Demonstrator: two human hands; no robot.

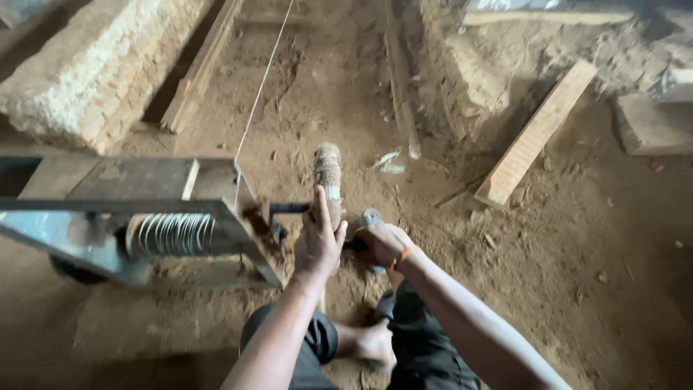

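Clenched around a dark crank handle (355,245), the right hand (382,244) sits just right of the left hand (317,242), whose fingers wrap the near end of a twine-wound spool (328,180). That spool's long axis runs near to far, straight out from the left hand, so the left is the nearer one to it. Left of both, a metal frame (108,217) holds a coiled spring (173,232). Farther off, a taut string (261,83) runs away over dirt, past a plank (538,133) at right
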